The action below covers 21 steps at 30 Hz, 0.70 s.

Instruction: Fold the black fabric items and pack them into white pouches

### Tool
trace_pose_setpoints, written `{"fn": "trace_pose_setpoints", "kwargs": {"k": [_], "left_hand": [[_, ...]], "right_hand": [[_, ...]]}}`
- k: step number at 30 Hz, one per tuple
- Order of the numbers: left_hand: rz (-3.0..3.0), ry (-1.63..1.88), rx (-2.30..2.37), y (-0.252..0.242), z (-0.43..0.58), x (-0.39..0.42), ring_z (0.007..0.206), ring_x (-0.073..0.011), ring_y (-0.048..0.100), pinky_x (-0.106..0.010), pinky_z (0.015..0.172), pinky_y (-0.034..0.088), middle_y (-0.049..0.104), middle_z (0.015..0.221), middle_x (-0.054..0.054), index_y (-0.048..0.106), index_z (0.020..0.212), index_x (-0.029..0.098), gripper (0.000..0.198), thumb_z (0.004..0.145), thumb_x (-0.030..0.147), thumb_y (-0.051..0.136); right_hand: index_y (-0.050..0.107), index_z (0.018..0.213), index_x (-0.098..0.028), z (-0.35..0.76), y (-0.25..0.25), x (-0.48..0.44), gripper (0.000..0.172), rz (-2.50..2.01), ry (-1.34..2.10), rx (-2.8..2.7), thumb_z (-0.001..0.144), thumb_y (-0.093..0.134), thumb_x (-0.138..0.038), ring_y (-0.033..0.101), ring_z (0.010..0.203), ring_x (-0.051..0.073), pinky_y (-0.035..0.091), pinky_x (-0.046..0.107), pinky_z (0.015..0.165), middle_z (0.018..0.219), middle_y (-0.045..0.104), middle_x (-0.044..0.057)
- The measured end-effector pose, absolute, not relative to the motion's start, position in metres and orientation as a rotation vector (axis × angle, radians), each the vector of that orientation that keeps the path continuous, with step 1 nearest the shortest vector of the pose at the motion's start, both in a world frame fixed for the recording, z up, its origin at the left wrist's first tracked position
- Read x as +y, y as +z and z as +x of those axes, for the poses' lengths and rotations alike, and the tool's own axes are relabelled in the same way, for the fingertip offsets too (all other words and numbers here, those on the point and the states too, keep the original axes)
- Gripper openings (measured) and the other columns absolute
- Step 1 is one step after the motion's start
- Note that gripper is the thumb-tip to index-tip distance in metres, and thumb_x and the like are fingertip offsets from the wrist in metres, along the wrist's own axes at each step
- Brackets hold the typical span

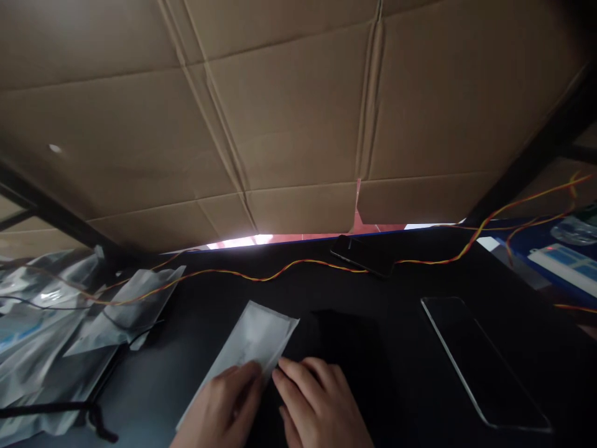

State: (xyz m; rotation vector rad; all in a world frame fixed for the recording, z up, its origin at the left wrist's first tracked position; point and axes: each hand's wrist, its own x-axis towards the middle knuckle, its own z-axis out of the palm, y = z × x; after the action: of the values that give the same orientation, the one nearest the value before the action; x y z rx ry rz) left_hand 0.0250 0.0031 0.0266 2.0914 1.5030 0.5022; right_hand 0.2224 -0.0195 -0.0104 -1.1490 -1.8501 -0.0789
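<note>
The work looks midway: a pouch (265,330) lies flat in the lower centre of the frame, slanting up to the right, with both hands at it. The left hand (221,401) rests over its lower part, fingers curled and thumb close to them; I cannot tell whether they pinch the film or only press on it. The right hand (321,398) has its fingers held together, tips at the pouch's right edge, and whether it grips anything is hidden. The pouch's upper end is smooth and spread out; its lower end is partly covered, so what is left to do there does not show. More bags (51,323) are heaped at the left edge, and nothing shows whether they are finished or waiting.

The table (144,389) is matt black. A dark slab (485,367), probably a phone, lies at lower right, and a smaller one (364,256) near the back edge. A red-yellow wire (256,279) crosses the middle. Cardboard (289,118) fills the top of the frame between black bars (536,140), with red floor (377,229) showing beneath. The light is dim.
</note>
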Motion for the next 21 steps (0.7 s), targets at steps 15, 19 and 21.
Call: {"fn": "trace_pose_setpoints", "kwargs": {"k": [15, 19, 21], "left_hand": [[1.853, 0.975, 1.721, 0.045, 0.033, 0.002, 0.055, -0.0124, 0.047, -0.018, 0.051, 0.045, 0.046, 0.063, 0.007, 0.046, 0.068, 0.025, 0.045, 0.101, 0.052, 0.06], [2.033, 1.001, 1.662, 0.045, 0.035, 0.006, 0.058, -0.0126, 0.052, -0.018, 0.054, 0.046, 0.051, 0.064, 0.006, 0.049, 0.069, 0.025, 0.039, 0.102, 0.041, 0.062], [2.158, 1.009, 1.618, 0.039, 0.038, 0.007, 0.057, -0.0118, 0.053, -0.018, 0.064, 0.051, 0.051, 0.063, 0.007, 0.048, 0.068, 0.025, 0.038, 0.103, 0.034, 0.059]], "right_hand": [[0.062, 0.079, -0.023, 0.232, -0.02, -0.017, 0.02, -1.208, 0.011, -2.096, 0.086, 0.074, -0.01, 0.066, 0.077, 0.019, 0.048, 0.032, 0.066, 0.084, 0.069, -0.002], [0.068, 0.087, -0.024, 0.246, -0.01, -0.021, 0.012, -1.095, 0.057, -2.146, 0.091, 0.074, -0.014, 0.069, 0.079, 0.018, 0.055, 0.031, 0.071, 0.092, 0.076, -0.004], [0.074, 0.109, -0.025, 0.265, -0.002, -0.022, 0.015, -1.092, 0.092, -2.114, 0.098, 0.07, -0.016, 0.074, 0.098, 0.019, 0.059, 0.031, 0.085, 0.116, 0.08, -0.001]]}}
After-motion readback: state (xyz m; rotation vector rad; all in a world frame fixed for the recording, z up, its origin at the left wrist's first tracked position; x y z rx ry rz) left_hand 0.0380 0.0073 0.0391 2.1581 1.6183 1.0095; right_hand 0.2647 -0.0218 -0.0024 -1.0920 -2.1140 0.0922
